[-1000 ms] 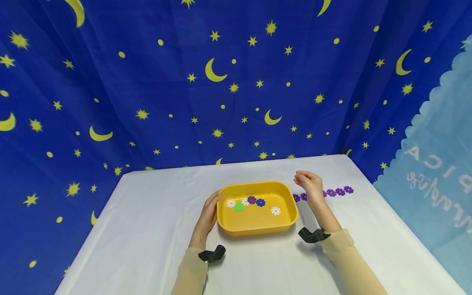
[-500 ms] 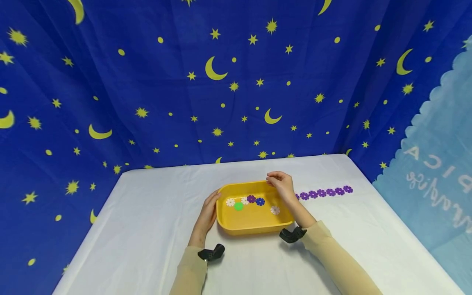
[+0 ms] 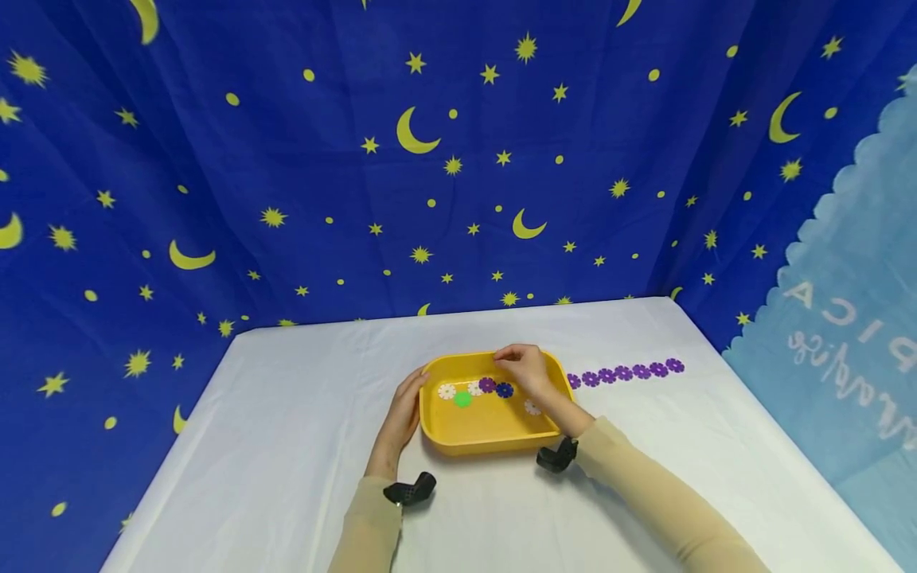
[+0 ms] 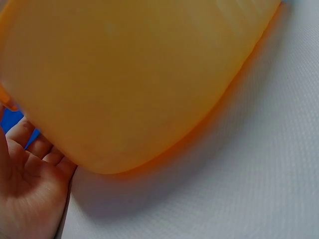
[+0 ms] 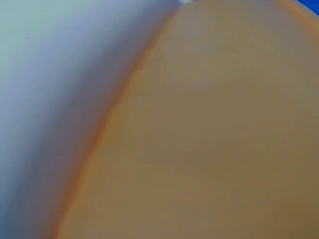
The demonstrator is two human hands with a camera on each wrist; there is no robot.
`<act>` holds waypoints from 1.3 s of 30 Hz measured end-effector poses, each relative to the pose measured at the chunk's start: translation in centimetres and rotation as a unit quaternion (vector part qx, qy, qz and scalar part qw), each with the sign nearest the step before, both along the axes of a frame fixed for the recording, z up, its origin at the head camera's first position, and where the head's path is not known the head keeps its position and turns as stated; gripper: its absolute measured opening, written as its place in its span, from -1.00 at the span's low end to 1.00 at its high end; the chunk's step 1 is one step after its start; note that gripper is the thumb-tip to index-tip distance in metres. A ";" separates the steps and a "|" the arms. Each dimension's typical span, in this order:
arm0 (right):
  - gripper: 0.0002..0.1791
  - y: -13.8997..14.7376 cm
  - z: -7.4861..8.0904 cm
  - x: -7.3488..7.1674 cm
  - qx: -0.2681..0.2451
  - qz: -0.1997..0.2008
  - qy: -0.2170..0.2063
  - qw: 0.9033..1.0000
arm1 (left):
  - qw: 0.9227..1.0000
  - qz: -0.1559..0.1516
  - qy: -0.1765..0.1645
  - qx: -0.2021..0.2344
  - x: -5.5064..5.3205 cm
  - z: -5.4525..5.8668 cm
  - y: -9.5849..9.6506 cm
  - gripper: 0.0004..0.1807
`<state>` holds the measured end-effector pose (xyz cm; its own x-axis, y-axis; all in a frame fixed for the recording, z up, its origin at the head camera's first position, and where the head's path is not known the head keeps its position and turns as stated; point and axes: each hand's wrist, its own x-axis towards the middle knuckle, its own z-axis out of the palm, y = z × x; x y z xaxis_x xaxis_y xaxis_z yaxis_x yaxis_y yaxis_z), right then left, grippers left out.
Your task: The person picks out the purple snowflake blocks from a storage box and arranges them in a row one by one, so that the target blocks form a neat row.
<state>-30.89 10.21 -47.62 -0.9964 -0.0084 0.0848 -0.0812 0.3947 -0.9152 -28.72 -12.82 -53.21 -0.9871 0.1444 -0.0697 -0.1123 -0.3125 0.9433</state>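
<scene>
A yellow plastic basin stands on the white-covered table. My left hand holds its left end, fingers along the outer wall in the left wrist view. Over the basin's right part reaches my right hand, fingertips pointing left above the discs, with nothing visible in them. Inside lie small flower-shaped plastic discs: a purple disc, a blue disc, a green disc and white ones, such as the white disc. The right wrist view shows only the basin's outer wall, blurred.
A row of several purple discs runs rightward from behind the basin's right end. Blue curtains with stars and moons hang along the table's far edge. A light-blue cloth with lettering hangs at the right.
My right hand has moved left from beside the purple row and dipped over the basin's inside. The left hand keeps its place on the basin.
</scene>
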 end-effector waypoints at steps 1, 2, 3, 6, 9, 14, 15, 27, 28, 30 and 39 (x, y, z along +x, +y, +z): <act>-0.89 -0.1 -0.1 0.1 0.008 0.006 0.002 1.000 | 1.000 0.000 0.000 0.000 0.0 0.0 0.0 -0.38; -0.89 -0.2 -0.2 0.2 0.014 0.015 0.001 1.000 | 1.000 0.001 -0.001 0.002 0.0 0.0 0.0 -0.39; -0.88 -0.3 -0.2 0.4 0.020 0.024 -0.001 1.000 | 1.000 0.003 -0.002 0.001 0.1 0.1 0.0 -0.40; -0.83 -0.6 -0.4 0.6 0.037 0.047 -0.003 0.998 | 1.000 0.007 -0.002 -0.006 0.1 0.1 0.0 -0.41; -0.79 -0.8 -0.6 0.7 0.045 0.060 -0.009 0.997 | 1.000 0.010 -0.004 -0.010 0.2 0.2 0.1 -0.42; -0.75 -0.9 -1.0 0.6 0.055 0.080 -0.012 0.995 | 1.000 -0.002 -0.001 -0.005 0.3 0.5 0.0 -0.44; -0.74 -0.9 -1.0 0.6 0.059 0.083 -0.012 0.995 | 1.000 -0.004 0.000 -0.005 0.2 0.4 -0.1 -0.44; -0.70 -0.4 -2.3 0.0 0.138 0.151 0.038 0.978 | 1.000 -0.011 0.007 -0.002 0.3 -0.1 0.0 -0.37; -0.70 -0.5 -2.2 0.1 0.144 0.149 0.037 0.978 | 1.000 -0.012 0.009 -0.005 0.3 -0.1 0.0 -0.37; -0.69 -0.7 -1.9 0.4 0.156 0.145 0.041 0.976 | 1.000 -0.010 0.010 -0.003 0.3 -0.1 0.0 -0.37; -0.78 -1.2 -1.9 0.5 0.200 0.165 0.072 0.963 | 1.000 0.000 0.008 -0.007 0.1 -0.1 0.0 -0.38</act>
